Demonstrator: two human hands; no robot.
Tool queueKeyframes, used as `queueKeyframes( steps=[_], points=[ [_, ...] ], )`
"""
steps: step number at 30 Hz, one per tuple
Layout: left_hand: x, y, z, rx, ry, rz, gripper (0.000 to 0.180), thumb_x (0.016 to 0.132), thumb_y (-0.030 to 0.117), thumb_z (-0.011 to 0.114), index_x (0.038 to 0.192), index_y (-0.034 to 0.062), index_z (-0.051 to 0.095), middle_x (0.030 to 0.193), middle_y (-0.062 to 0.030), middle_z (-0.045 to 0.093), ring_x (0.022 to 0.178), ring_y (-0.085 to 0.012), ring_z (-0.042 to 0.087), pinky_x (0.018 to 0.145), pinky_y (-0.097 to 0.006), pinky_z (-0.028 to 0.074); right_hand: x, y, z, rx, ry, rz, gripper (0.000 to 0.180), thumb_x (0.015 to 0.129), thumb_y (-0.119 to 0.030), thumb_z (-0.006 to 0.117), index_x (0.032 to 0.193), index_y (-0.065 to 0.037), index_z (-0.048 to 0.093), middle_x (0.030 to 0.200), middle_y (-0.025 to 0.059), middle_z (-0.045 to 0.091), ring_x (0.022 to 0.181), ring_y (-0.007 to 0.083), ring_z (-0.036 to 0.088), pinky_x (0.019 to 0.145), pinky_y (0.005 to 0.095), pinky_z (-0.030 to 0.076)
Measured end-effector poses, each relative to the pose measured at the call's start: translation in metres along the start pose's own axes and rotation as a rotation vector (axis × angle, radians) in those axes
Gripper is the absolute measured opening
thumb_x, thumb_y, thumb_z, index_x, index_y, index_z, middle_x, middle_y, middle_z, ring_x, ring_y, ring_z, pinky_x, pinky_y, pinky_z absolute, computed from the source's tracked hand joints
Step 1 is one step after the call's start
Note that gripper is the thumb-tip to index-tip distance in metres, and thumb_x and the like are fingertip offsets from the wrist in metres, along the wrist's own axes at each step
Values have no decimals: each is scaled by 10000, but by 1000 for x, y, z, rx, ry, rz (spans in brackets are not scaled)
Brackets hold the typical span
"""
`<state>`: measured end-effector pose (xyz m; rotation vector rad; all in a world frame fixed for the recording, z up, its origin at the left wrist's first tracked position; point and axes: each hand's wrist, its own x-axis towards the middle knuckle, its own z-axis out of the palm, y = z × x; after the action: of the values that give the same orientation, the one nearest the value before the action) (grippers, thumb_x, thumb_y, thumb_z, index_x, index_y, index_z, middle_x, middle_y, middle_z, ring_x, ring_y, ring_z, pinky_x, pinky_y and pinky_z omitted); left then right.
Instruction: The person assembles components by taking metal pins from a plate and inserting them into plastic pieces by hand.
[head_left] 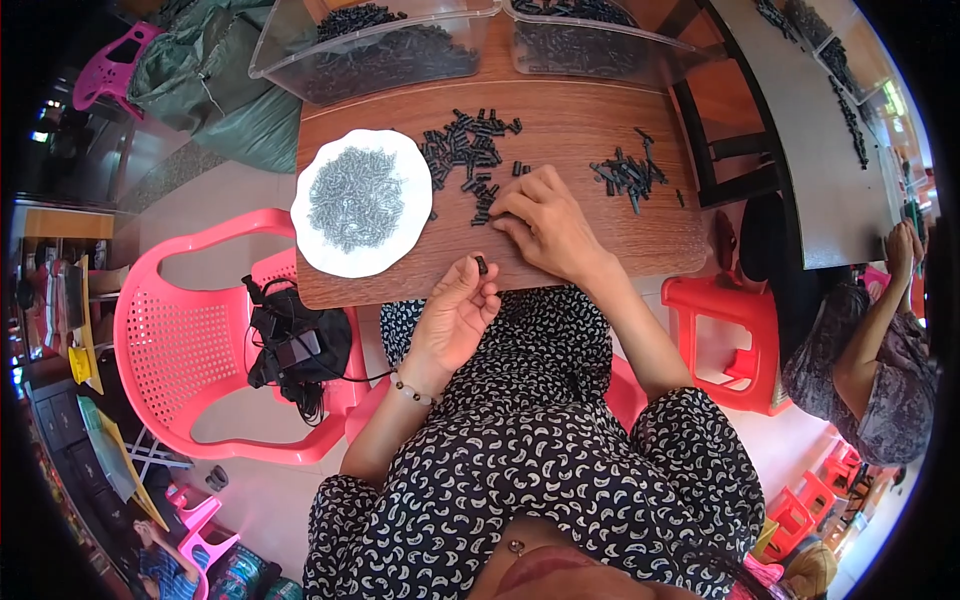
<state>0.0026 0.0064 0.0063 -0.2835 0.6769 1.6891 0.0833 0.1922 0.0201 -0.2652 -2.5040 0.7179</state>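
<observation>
We have one view only, from a camera worn on the head, looking steeply down over the person's chest and lap onto the desk [560,120]. It sits close: our own forearms come up from the lower edge and the hands meet near the picture's middle, at the desk's near edge. The wide fisheye lens bends the desk's straight edges and pulls in the surroundings, a pink chair [180,340] on our left, another person [870,350] at the right rim.

Two clear plastic bins [375,45] [590,40] of small black parts stand along the bench's [560,120] far edge; no labels, signs or screens show.
</observation>
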Motion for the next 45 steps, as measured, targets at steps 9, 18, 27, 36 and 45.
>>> queueKeyframes(
  steps=[9,18,27,36,45],
  points=[
    [-4,3,0,-9,-13,-7,297,911,213,653,1169,78,594,960,-30,653,769,-85,577,700,-216,511,10,-9,14,-7,-3,-102,170,708,-90,739,862,-80,667,958,47,574,959,278,505,828,383,445],
    [-4,2,-1,-12,-17,-16,306,909,217,655,1169,65,599,954,-23,651,755,-79,570,699,-212,507,20,-9,20,-143,-74,-173,145,721,-104,726,853,-89,669,935,45,580,940,274,496,804,391,427],
    [-2,7,2,-39,-57,14,260,910,206,652,1128,69,617,983,-27,662,793,-85,586,722,-214,508,2,-35,-7,576,80,261,86,849,-33,666,934,-38,679,922,44,623,857,156,542,768,286,434],
    [5,3,21,-35,-80,28,202,919,203,640,1084,89,615,985,-25,663,808,-85,589,736,-214,507,-26,-41,-11,910,176,432,150,913,-78,628,1039,-7,669,920,18,648,896,80,564,814,227,442],
    [6,-1,25,-44,-157,33,249,920,202,636,1136,82,601,992,-9,665,822,-74,591,752,-214,507,-35,-47,-14,1221,210,420,124,889,-2,634,1010,20,650,978,53,604,881,138,642,811,265,534]
  ],
)
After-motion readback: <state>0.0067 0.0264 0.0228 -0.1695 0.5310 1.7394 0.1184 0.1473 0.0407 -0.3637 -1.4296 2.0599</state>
